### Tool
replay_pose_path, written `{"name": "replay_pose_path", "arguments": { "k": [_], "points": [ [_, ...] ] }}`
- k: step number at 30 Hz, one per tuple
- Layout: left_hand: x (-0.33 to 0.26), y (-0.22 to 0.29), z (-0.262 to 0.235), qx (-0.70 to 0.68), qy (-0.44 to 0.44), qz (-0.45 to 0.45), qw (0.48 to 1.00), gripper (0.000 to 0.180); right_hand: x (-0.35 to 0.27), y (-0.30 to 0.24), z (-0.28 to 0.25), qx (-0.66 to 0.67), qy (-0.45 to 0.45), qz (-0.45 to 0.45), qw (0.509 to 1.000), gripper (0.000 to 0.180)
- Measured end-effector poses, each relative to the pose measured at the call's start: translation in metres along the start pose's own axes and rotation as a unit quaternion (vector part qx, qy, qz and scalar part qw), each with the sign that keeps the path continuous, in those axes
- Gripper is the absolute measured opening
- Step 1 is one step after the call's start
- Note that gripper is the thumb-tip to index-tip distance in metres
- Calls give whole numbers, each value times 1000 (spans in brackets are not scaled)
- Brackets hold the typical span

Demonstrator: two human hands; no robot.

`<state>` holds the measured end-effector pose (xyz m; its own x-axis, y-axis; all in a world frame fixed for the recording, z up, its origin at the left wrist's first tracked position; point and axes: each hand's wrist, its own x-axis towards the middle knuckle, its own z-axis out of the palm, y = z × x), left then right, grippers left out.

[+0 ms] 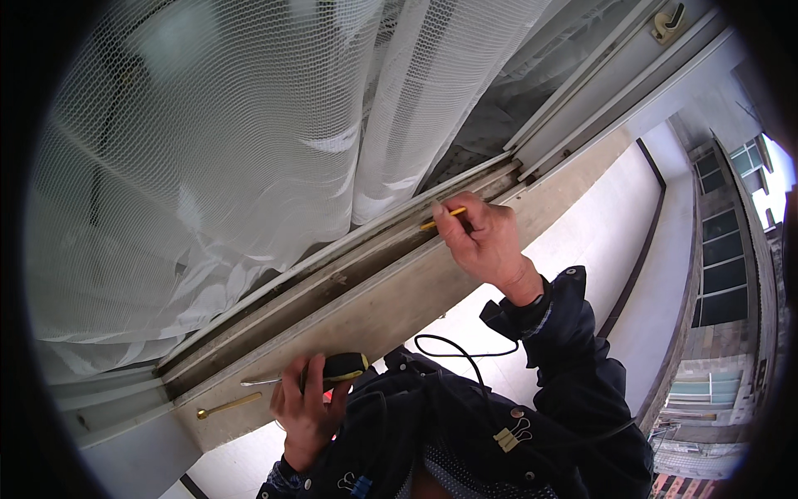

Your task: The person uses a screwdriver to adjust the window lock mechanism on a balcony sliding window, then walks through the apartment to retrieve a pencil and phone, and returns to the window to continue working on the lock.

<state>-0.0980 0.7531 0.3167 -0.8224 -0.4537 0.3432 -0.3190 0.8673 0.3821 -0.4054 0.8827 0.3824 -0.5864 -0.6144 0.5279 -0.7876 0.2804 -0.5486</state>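
My left hand (pixel 305 407) is closed around a screwdriver (pixel 344 367) with a black and yellow handle. Its metal shaft points left over the sill (pixel 391 306). Between the thumb and fingers of my right hand (pixel 486 241) is a thin yellow stick (pixel 443 219), whose far end and kind I cannot make out. That hand is above the sliding window track (pixel 332 281), which has dark dirt in its grooves. On the sill, left of my left hand, lies a slim brass-coloured rod (pixel 229 407) with a small round end.
White mesh curtains (pixel 249 125) hang along the far side of the track. A sliding window frame (pixel 582 100) with a latch (pixel 667 22) stands at the upper right. A black cable (pixel 465 351) loops by my dark jacket. Outside at the right is a building (pixel 723 258).
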Motion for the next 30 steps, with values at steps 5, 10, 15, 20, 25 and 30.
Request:
{"name": "replay_pose_path", "arguments": {
  "k": [5,10,15,20,25,30],
  "points": [
    [-1,-5,3,-24,25,27,999,53,10,0,-30,-21,30,5,999,16],
    [1,-7,3,-35,36,36,998,53,26,32,-46,-119,32,24,992,14],
    [1,-7,2,-32,34,41,998,54,18,23,-16,-94,-34,0,995,16],
    [2,-6,1,-29,33,39,998,52,17,-15,27,-29,-48,-64,996,17],
    [2,-5,0,-30,31,37,998,51,18,-39,41,64,-15,-60,996,20],
    [1,-6,0,-35,21,29,999,52,33,-19,-3,-39,21,-3,999,26]
  ]
}}
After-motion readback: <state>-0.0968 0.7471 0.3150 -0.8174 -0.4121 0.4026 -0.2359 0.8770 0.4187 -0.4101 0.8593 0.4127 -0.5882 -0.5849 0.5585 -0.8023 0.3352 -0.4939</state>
